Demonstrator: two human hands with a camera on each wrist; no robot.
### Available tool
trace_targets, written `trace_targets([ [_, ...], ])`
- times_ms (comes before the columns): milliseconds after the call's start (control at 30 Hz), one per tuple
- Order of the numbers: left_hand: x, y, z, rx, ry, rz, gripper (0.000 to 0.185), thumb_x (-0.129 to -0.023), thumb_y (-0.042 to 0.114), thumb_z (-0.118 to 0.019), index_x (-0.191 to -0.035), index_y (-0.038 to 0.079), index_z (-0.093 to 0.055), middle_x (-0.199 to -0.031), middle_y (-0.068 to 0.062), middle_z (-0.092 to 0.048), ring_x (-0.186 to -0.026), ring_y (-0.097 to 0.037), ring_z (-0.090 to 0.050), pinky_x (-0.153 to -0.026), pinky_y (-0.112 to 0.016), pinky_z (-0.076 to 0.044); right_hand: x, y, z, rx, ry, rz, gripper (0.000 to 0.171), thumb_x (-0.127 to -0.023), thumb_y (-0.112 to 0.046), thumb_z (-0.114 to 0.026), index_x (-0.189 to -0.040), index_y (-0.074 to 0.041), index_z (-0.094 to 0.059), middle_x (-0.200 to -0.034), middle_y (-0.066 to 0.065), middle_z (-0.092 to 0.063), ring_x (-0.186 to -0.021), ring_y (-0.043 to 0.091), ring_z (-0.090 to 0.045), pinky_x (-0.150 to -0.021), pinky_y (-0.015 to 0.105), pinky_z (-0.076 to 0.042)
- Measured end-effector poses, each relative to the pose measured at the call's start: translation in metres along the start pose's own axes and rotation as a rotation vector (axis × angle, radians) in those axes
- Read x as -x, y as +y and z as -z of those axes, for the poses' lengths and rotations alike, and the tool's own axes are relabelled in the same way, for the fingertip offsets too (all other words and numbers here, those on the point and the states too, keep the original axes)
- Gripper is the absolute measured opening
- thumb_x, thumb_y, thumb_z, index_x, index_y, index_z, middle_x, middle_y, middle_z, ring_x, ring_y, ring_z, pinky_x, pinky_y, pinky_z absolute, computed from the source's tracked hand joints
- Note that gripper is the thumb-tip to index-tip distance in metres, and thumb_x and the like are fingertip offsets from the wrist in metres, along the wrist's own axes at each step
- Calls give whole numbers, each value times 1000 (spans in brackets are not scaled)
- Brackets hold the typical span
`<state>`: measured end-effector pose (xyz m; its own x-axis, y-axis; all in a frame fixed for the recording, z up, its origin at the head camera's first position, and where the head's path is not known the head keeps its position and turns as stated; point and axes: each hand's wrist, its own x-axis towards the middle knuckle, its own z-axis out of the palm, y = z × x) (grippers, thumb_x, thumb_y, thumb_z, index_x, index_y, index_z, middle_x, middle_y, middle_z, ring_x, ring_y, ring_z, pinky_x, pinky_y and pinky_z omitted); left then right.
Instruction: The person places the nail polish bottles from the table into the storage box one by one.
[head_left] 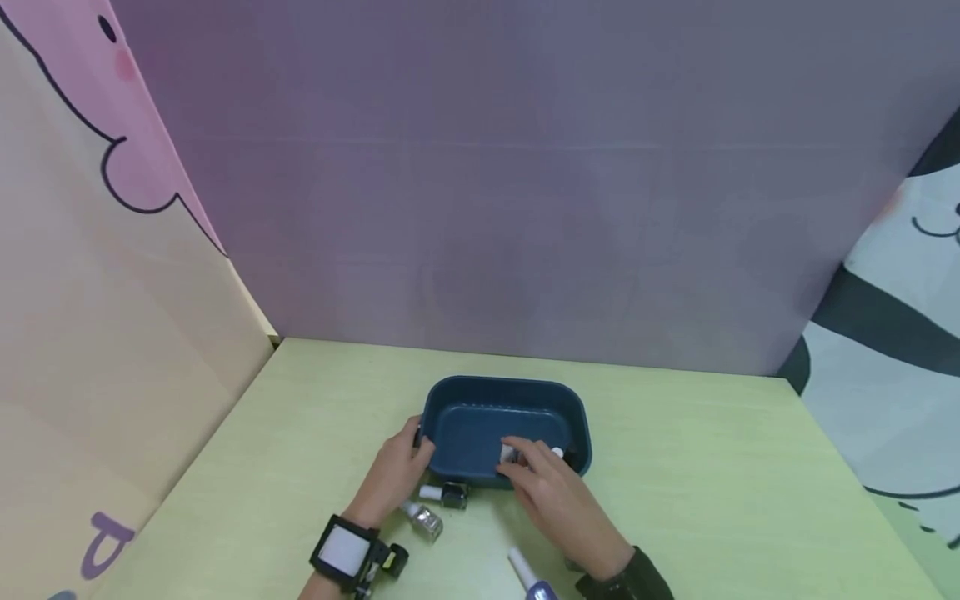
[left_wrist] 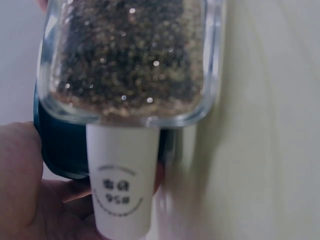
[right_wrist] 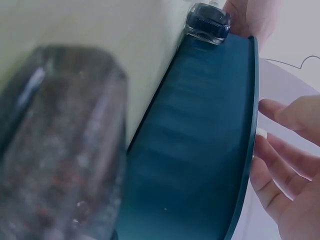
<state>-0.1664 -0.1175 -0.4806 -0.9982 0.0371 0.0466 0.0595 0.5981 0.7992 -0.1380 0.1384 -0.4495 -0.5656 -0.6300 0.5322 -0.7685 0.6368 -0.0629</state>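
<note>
A dark blue bin (head_left: 480, 392) stands on the table, and my left hand (head_left: 393, 471) grips its left rim. Over the bin's front side, my right hand (head_left: 555, 500) pinches a small white-capped item (head_left: 507, 454), which looks like a nail polish bottle; its body is mostly hidden by the fingers. Another white cap (head_left: 557, 452) shows inside the bin at the right. A dark nail polish bottle (head_left: 454, 495) lies against the bin's front. Beside my left wrist lies a glittery nail polish bottle (head_left: 427, 523), large in the left wrist view with its white cap (left_wrist: 122, 185).
Near the front edge is a purple nail polish bottle (head_left: 540, 590) with a long white cap. A blurred, speckled bottle (right_wrist: 65, 145) fills the left of the right wrist view. Behind the pale green table (head_left: 712, 467) stands a grey-purple panel (head_left: 540, 208), with printed panels at both sides.
</note>
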Motion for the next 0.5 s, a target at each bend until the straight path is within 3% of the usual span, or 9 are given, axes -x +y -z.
trace_targets([
  [300, 0, 2, 0, 0, 0, 15, 49, -102, 22, -46, -148, 8, -42, -73, 0, -52, -58, -12, -46, -50, -27, -38, 0, -2, 13, 40, -19, -18, 30, -84, -10, -78, -113, -12, -71, -121, 6, -58, -96, 13, -59, -78, 26, -52],
  [500, -1, 2, 0, -13, 3, 13, 48, -102, 21, -47, -147, 7, -43, -75, -1, -53, -59, -12, -47, -51, -28, -38, 3, -7, 22, 35, -18, 7, 37, -81, -10, -80, -117, -9, -69, -116, 5, -61, -99, 15, -58, -81, 29, -52],
])
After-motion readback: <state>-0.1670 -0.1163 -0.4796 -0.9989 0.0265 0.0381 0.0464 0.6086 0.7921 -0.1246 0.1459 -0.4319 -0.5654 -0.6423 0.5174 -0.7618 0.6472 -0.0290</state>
